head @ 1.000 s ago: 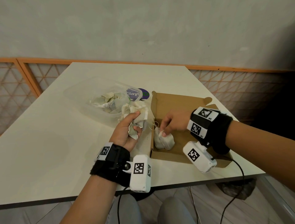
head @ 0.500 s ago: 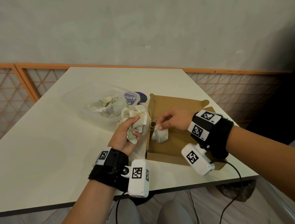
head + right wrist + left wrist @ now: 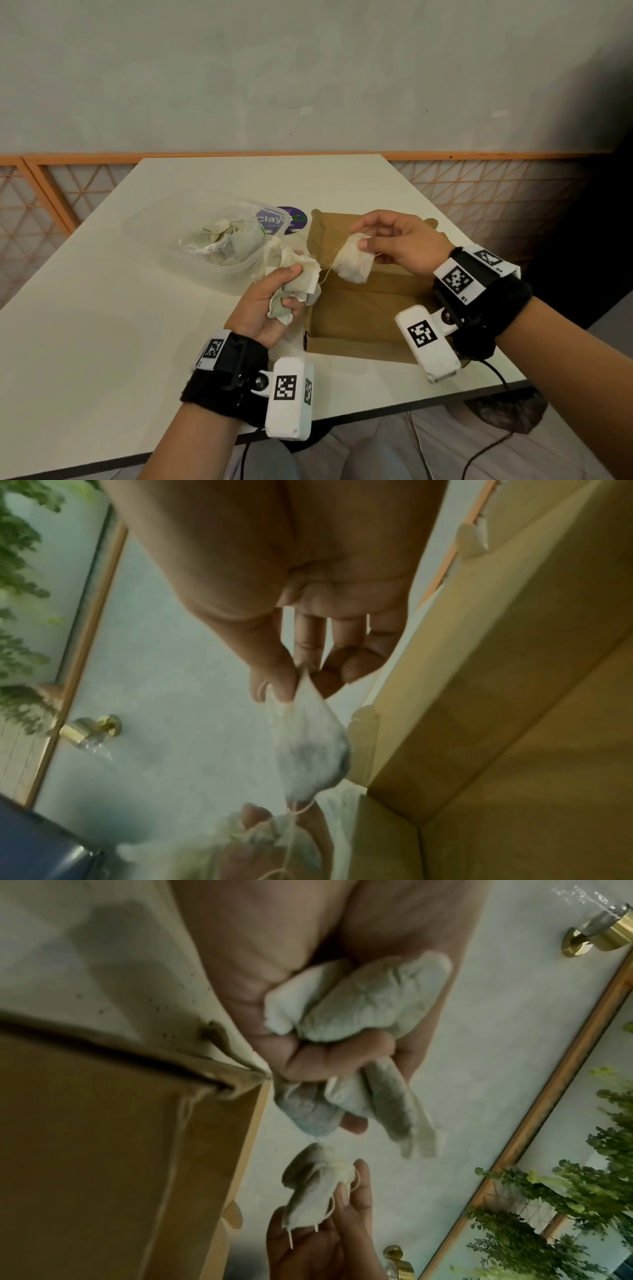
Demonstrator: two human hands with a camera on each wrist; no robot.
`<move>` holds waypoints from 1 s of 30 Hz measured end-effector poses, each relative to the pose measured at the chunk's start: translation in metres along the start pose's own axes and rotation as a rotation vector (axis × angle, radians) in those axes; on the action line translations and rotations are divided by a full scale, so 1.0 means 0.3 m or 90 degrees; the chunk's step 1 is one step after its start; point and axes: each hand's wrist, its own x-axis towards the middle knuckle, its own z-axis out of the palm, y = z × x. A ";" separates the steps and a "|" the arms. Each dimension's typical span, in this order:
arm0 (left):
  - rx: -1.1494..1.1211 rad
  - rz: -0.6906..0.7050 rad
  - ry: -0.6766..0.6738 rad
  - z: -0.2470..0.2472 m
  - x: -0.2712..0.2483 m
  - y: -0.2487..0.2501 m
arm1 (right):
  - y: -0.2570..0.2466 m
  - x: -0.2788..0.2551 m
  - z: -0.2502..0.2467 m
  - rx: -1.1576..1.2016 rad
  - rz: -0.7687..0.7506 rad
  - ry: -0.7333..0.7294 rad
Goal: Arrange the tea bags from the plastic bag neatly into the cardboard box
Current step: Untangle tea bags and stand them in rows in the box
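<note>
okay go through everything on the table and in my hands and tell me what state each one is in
Cardboard box: open, nothing visible inside.
Plastic bag: lying open, tea bags inside.
Left hand: grips a bunch of tea bags.
Right hand: pinches one tea bag, raised over the box, strings tangled with the bunch.

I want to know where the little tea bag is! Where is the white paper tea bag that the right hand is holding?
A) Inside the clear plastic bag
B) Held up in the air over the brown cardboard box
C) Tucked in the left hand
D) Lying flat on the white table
B: the right hand pinches the white paper tea bag by its top, so it hangs above the open brown cardboard box.
</note>
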 end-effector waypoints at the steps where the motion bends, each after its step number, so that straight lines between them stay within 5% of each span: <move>1: 0.016 -0.002 -0.030 0.001 -0.002 -0.002 | 0.001 0.001 0.003 0.009 -0.005 -0.012; 9: 0.122 -0.010 -0.098 0.027 -0.026 -0.007 | -0.067 0.025 0.052 -0.062 -0.115 0.024; 19: 0.115 0.003 -0.097 0.022 -0.021 -0.004 | -0.060 0.058 0.037 -0.197 -0.089 0.140; 25: 0.099 0.028 -0.085 0.022 -0.020 -0.002 | -0.129 0.008 0.018 -0.137 -0.096 0.024; 30: 0.104 0.025 -0.109 0.013 -0.021 -0.005 | -0.109 0.043 0.063 -0.171 -0.067 0.110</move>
